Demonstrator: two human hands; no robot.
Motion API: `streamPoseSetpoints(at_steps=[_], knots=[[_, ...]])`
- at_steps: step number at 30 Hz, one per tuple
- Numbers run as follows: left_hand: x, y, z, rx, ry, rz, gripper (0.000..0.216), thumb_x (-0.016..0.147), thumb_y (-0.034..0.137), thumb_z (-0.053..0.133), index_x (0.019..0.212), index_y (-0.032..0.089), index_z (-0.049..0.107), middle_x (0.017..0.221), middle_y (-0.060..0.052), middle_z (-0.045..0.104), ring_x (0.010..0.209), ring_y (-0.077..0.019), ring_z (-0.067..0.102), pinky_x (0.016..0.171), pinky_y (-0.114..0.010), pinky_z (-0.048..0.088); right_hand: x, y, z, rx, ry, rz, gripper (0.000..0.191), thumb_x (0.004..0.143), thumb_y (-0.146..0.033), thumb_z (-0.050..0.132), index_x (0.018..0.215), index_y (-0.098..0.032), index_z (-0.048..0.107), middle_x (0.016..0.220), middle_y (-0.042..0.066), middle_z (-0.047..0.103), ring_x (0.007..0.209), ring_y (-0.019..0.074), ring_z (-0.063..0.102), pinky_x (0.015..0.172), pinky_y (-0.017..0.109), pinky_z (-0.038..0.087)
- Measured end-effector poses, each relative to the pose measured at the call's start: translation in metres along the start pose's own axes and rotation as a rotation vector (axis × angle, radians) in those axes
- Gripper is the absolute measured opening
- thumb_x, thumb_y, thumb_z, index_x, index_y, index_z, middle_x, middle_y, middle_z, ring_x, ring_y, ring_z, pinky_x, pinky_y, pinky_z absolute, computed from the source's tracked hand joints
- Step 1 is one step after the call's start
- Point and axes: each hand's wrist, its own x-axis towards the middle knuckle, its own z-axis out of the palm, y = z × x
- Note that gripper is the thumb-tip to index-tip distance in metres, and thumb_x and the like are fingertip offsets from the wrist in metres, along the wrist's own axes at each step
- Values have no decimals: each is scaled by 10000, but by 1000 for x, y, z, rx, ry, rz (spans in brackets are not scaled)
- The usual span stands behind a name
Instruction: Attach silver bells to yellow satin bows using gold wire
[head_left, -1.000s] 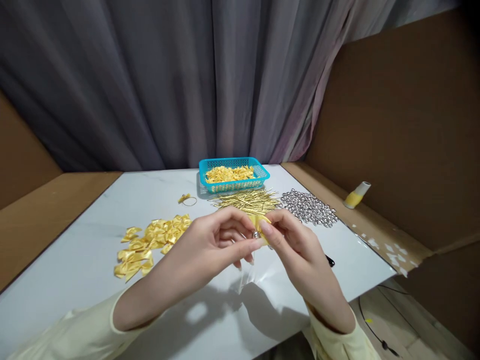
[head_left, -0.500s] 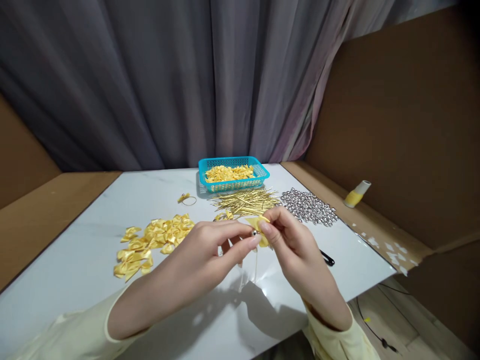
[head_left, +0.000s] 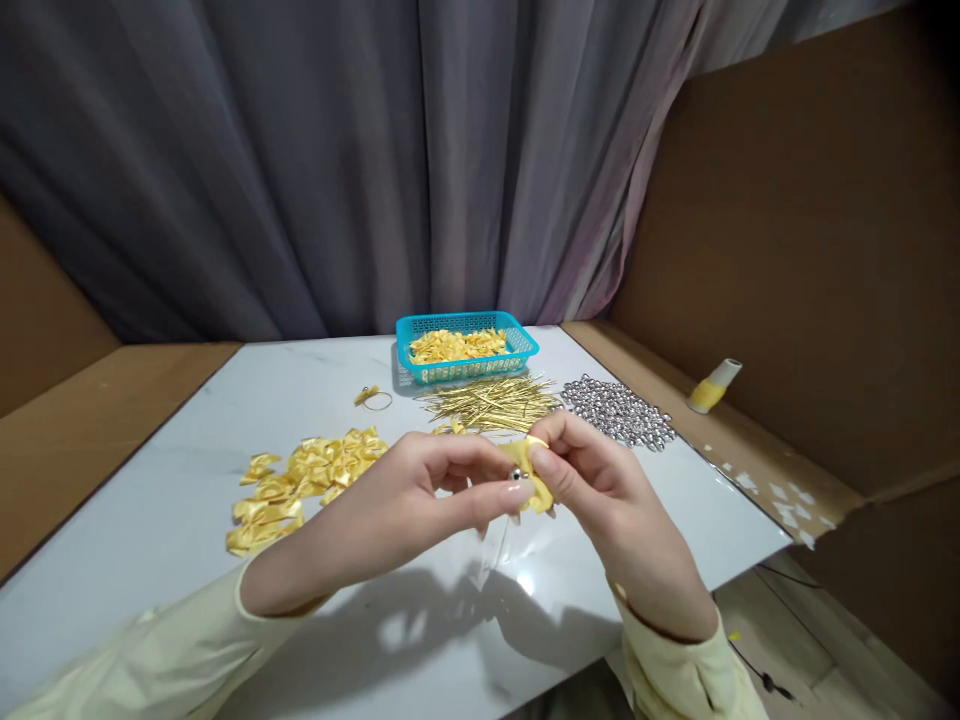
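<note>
Over the middle of the table, my two hands meet at a yellow satin ribbon bow (head_left: 541, 490). My right hand (head_left: 611, 500) is closed, pinching the bow's right side between thumb and forefinger. From the left, my left hand (head_left: 409, 500) pinches a small shiny silver bead (head_left: 517, 474) against the bow's near face with thumb and index finger. A thin strand hangs below the fingers. Whether it is tied to the bow is hidden by the fingertips.
Loose yellow bows (head_left: 330, 465) lie to the left. Behind my hands are gold twist ties (head_left: 491, 403), a pile of silver beads (head_left: 616, 412) and a blue basket (head_left: 469, 374) holding yellow bows. A bow on a looped tie (head_left: 369, 396) lies apart. A white-and-yellow tube (head_left: 714, 387) stands at right.
Both hands have shifted slightly to the right and the bow has turned, showing the bead more clearly. A black object beside my right wrist is now hidden behind it.
</note>
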Motion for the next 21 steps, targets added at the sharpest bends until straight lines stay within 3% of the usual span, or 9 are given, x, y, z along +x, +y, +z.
streamPoseSetpoints(at_steps=[5, 9, 14, 18, 21], knots=[[0, 0, 0, 28, 71, 57, 109, 864, 348, 670, 826, 260, 723, 816, 59, 692, 747, -109, 582, 670, -214, 461, 1, 2, -1, 28, -1, 48, 177, 963, -344, 571, 853, -207, 549, 725, -44, 489, 634, 87, 436, 570, 213, 360], [2, 0, 3, 7, 123, 30, 143, 882, 311, 645, 785, 236, 719, 760, 59, 669, 687, -95, 554, 628, -208, 442, -4, 0, -1, -210, 52, 23, 253, 992, -424, 493, 844, -219, 490, 739, -46, 470, 666, 100, 443, 606, 229, 368], [2, -3, 8, 52, 107, 63, 175, 925, 346, 585, 847, 227, 686, 792, 47, 656, 712, -106, 569, 651, -223, 445, -12, 2, -2, -483, -1, 17, 322, 1021, -419, 417, 767, -222, 393, 673, -57, 414, 593, 106, 379, 546, 263, 287], [1, -3, 7, 173, 40, 90, 184, 972, 345, 511, 927, 257, 666, 853, 50, 675, 791, -124, 595, 652, -235, 417, -11, 5, -1, -390, -29, 11, 340, 1032, -393, 391, 740, -223, 359, 646, -61, 366, 577, 104, 342, 537, 269, 272], [2, -1, 5, 137, -12, 45, 218, 971, 393, 512, 905, 255, 667, 860, 47, 670, 806, -132, 581, 690, -250, 416, -8, 6, -2, -212, -54, 50, 360, 1027, -408, 402, 723, -219, 358, 643, -62, 326, 571, 99, 302, 522, 263, 264]])
